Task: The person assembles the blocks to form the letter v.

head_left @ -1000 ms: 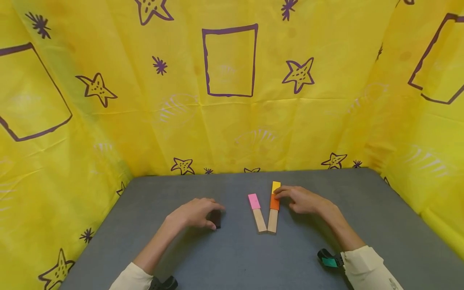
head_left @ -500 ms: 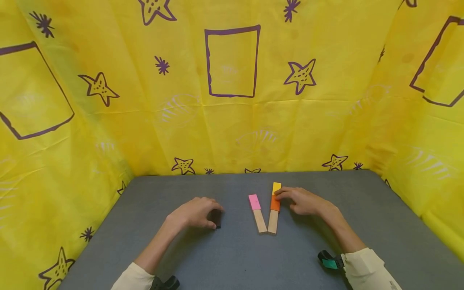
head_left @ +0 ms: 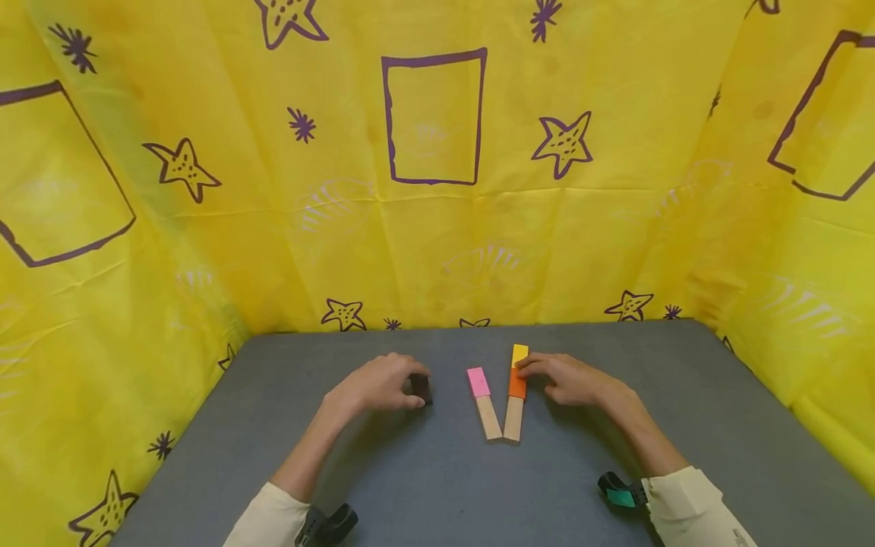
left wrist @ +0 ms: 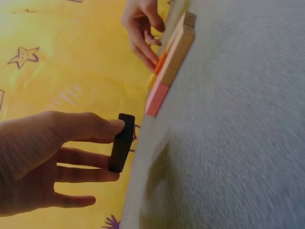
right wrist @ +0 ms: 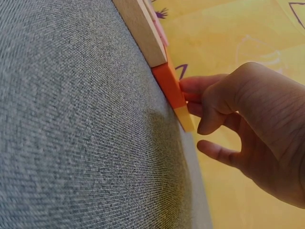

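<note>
My left hand (head_left: pixel 383 384) pinches a black block (left wrist: pixel 122 143) between thumb and fingers, held just above the table in the left wrist view. The fingertips of my right hand (head_left: pixel 574 378) rest on the orange block (head_left: pixel 517 384), close to where it meets the yellow block (head_left: pixel 520 355). A bare wooden block (head_left: pixel 513 419) continues that line toward me. To its left, a pink block (head_left: pixel 478 382) and another wooden block (head_left: pixel 489 418) form a second slanted line. The near ends of both lines meet in a V shape.
The blocks lie on a grey cloth-covered table (head_left: pixel 437 486). A yellow curtain (head_left: pixel 437 243) with star drawings rises along the back and both sides. Dark straps (head_left: pixel 618 490) sit at the wrists.
My left hand has moved forward and slightly right with the black block, closer to the pink block. The right hand and the V of blocks have stayed in place.
</note>
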`<state>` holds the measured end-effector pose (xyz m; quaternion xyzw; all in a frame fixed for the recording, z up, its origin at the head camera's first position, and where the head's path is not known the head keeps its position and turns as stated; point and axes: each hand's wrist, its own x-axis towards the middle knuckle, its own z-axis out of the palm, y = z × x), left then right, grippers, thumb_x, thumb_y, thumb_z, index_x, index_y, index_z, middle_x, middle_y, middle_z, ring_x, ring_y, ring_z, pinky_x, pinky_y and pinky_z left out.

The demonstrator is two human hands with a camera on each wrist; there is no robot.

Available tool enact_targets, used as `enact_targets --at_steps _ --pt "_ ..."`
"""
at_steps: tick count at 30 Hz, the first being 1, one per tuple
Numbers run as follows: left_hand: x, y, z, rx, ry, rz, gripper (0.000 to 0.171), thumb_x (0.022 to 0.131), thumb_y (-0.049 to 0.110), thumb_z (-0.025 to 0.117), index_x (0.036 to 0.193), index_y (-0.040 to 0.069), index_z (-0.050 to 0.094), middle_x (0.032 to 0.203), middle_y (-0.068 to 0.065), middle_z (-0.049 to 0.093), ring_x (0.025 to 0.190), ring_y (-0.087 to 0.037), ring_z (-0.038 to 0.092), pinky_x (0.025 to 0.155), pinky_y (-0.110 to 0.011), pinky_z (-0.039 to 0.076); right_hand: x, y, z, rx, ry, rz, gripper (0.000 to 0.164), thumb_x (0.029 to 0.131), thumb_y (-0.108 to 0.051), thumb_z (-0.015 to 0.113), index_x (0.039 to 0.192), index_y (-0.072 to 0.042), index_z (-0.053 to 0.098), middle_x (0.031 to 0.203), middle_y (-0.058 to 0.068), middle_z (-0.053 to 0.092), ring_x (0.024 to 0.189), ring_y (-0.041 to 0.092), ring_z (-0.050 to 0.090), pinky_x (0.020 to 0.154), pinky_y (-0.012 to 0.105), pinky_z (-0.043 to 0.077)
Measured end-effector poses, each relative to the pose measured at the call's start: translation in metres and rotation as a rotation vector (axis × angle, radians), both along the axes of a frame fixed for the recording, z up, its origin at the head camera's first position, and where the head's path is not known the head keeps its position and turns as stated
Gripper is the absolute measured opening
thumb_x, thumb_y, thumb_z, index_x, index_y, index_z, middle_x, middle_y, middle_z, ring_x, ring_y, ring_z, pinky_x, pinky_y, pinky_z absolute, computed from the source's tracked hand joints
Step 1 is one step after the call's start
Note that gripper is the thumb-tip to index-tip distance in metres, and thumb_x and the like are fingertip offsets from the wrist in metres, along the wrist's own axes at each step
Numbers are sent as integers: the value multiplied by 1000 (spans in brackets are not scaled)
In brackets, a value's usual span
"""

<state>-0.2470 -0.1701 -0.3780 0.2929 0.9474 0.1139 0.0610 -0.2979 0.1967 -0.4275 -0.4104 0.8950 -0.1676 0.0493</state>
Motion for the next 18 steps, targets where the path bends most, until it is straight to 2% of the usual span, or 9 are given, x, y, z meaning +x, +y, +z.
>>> enact_targets --at_steps 7,18 --pt "-19 15 2 37 18 -32 41 93 24 78 130 6 72 124 -9 75 112 -26 69 101 -46 58 0 1 0 -1 8 2 53 85 13 54 132 -5 71 144 13 64 137 41 58 114 62 46" --pt "-58 42 -8 87 30 -71 40 96 25 75 131 5 72 122 -8 76 109 -24 70 101 -44 58 0 -1 -2 1 41 18 52 85 14 53 131 -3 71 142 13 65 135 39 60 113 59 48"
